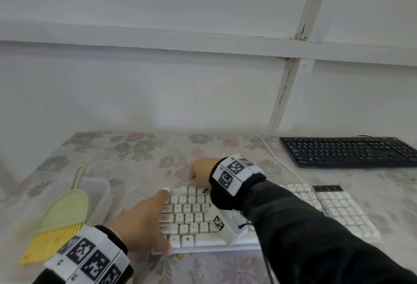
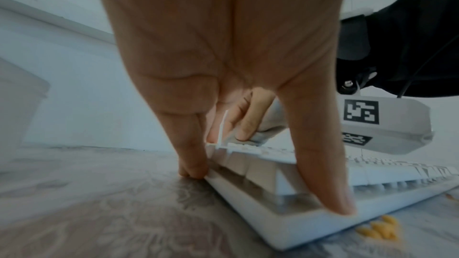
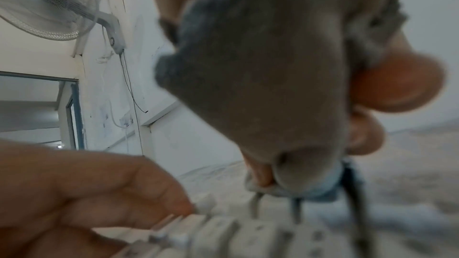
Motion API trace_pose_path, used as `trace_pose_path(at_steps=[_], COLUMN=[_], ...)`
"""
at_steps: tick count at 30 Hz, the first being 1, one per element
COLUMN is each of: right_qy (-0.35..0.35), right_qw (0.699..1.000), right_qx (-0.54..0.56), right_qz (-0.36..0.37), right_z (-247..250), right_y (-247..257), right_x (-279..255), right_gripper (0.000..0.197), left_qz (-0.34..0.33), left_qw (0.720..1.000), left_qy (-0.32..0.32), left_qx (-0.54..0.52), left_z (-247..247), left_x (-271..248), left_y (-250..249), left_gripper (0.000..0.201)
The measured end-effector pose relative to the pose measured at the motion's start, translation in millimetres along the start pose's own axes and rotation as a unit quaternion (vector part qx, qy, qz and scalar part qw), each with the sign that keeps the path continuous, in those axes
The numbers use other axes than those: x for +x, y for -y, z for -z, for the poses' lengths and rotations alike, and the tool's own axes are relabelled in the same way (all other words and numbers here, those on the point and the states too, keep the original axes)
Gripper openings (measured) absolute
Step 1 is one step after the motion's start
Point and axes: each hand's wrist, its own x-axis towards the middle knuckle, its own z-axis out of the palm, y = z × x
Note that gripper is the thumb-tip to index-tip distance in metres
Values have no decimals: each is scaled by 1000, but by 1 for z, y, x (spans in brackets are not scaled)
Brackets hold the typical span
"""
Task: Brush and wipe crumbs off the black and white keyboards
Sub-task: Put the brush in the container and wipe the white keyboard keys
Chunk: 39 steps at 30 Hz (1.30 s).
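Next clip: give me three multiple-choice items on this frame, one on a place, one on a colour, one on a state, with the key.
1. Where does the brush lie?
A. on the black keyboard
B. left of the white keyboard
C. in the right hand

2. What colour are the brush's bristles?
A. yellow
B. blue
C. black

3. What does the right hand hold?
A. nothing
B. the brush
C. a grey cloth

Key: B, it lies by the left hand; A, yellow below a green handle; C, fingers curl round the cloth in the wrist view.

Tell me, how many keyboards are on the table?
2. The white keyboard lies near the front, under both hands. The black keyboard lies at the far right, near the wall; its right end runs out of the picture. No others show.
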Motion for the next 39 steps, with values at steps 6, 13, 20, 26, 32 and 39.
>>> trace_pose_path(at_steps=[6,13,20,26,32,39], right_qy=[57,57,81,22,-6,-1], right_qw=[991,974,967,998,997,1000], right_qx=[54,58,-55,45,45,-6], right_qz=[-106,-210,-235,-31,61,-14], right_z=[2,-5,-8,25,11,-16], right_y=[-69,-144,-174,-39,47,-30], right_x=[-59,-104,-79,-29,22,23], right_gripper=[33,29,27,34,23,33], left_qz=[-9,-8,-11,-9,-33,-12], left_qw=[1000,1000,1000,1000,999,1000], left_qy=[8,9,4,2,-7,-7], left_qx=[0,2,6,-7,-16,-13], left_z=[1,0,1,1,2,0], left_x=[1,3,1,0,1,0], left_y=[-1,1,-3,-2,-3,-2], left_gripper=[104,106,104,104,95,108])
